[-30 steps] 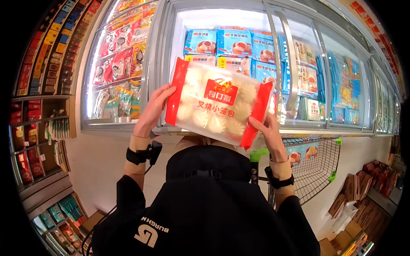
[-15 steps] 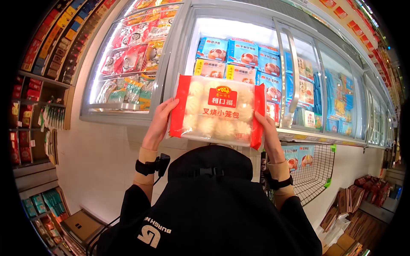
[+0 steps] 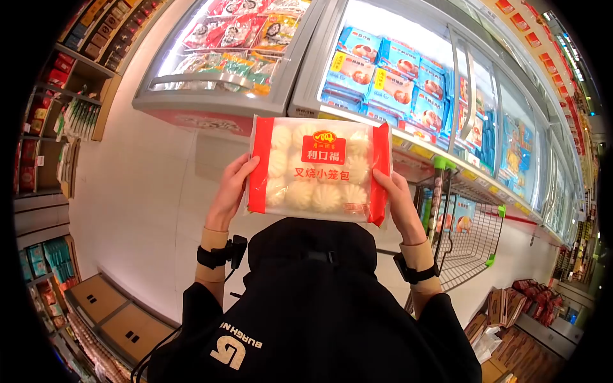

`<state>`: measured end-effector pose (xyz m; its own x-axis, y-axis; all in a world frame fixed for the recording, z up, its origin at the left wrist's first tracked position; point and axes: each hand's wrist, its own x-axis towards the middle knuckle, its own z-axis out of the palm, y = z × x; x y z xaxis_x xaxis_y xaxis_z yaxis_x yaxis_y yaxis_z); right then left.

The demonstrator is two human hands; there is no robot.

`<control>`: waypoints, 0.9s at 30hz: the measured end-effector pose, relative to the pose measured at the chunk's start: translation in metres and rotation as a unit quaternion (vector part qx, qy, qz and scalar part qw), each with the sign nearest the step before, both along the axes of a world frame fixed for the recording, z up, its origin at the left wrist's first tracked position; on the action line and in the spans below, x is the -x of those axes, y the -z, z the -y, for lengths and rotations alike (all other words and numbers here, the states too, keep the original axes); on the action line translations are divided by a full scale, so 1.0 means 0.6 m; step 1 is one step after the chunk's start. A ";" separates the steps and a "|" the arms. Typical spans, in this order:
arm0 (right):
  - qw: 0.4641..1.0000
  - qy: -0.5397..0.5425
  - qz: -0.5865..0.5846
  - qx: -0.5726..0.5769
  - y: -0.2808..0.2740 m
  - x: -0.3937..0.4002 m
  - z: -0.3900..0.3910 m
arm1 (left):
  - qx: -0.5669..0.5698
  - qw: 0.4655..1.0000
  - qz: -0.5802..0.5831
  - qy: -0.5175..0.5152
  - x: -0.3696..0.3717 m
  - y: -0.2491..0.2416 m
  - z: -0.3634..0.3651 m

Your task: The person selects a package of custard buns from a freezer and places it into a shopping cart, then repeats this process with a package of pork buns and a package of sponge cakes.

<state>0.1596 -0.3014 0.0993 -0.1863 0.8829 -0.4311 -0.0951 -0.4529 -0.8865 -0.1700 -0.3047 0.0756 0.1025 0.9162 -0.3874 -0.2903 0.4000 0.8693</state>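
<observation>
A clear package of white buns (image 3: 319, 172) with red end strips and a red label is held flat in front of my chest, its printed face up. My left hand (image 3: 234, 185) grips its left edge, thumb on top of the red strip. On the right edge, my right hand (image 3: 400, 196) holds on the same way; the fingers under the package are hidden. Beyond it stands a freezer (image 3: 306, 113) containing blue bun packages (image 3: 391, 92), with a compartment of red and yellow bags (image 3: 223, 32) to the left.
A wire shopping cart (image 3: 469, 252) with blue packages inside stands at my right, close to the freezer. Stocked shelves (image 3: 96, 67) line the far left. Brown cartons (image 3: 131, 329) are at the lower left, and red bags (image 3: 536, 300) lie at the lower right.
The view has turned, so the freezer now appears tilted and more floor and cart show. The package lies slightly further left and more level, still between both hands.
</observation>
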 end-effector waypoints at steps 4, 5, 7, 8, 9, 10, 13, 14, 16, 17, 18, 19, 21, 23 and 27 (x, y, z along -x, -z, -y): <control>0.999 0.020 0.014 0.027 0.009 0.014 0.089 | 0.014 0.999 0.001 0.032 0.023 0.015 0.064; 0.999 0.031 0.015 0.031 0.007 0.015 0.108 | 0.014 0.999 0.001 0.039 0.024 0.014 0.073; 0.998 0.056 0.018 0.024 0.005 0.015 0.142 | 0.009 0.998 -0.004 0.061 0.018 0.003 0.081; 0.997 0.070 0.019 0.022 0.002 0.013 0.157 | 0.009 0.997 -0.005 0.072 0.013 -0.003 0.082; 0.996 0.084 0.012 0.030 0.002 0.008 0.173 | 0.005 0.996 -0.005 0.087 0.007 -0.003 0.081; 0.994 0.100 0.010 0.033 -0.001 0.003 0.188 | 0.001 0.995 -0.005 0.101 0.001 -0.003 0.078; 0.989 0.147 -0.002 0.029 -0.006 -0.015 0.232 | -0.017 0.990 0.015 0.140 -0.032 -0.014 0.075; 0.986 0.165 -0.009 0.022 -0.003 -0.024 0.251 | -0.023 0.987 0.026 0.155 -0.049 -0.018 0.075; 0.978 0.209 -0.012 0.015 -0.005 -0.044 0.288 | -0.027 0.982 0.040 0.181 -0.084 -0.027 0.076; 0.973 0.232 -0.009 0.014 -0.008 -0.054 0.310 | -0.026 0.979 0.045 0.195 -0.101 -0.029 0.078; 0.967 0.253 -0.006 0.013 -0.011 -0.064 0.333 | -0.032 0.973 0.049 0.222 -0.119 -0.028 0.080; 0.961 0.275 0.004 0.018 -0.029 -0.071 0.355 | -0.038 0.967 0.054 0.247 -0.138 -0.024 0.084; 0.950 0.313 -0.003 -0.004 -0.030 -0.096 0.413 | -0.051 0.950 0.055 0.302 -0.179 -0.024 0.092; 0.933 0.361 -0.010 0.007 -0.032 -0.123 0.481 | -0.066 0.932 0.066 0.351 -0.235 -0.034 0.108; 0.884 0.467 -0.012 0.003 -0.055 -0.173 0.622 | -0.078 0.892 0.059 0.441 -0.365 -0.065 0.175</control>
<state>0.2631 -0.6744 0.1322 0.6138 0.6538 -0.4426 -0.4487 -0.1725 -0.8769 0.0488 -0.4096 0.1144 0.8417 0.5014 -0.2004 -0.0161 0.3942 0.9189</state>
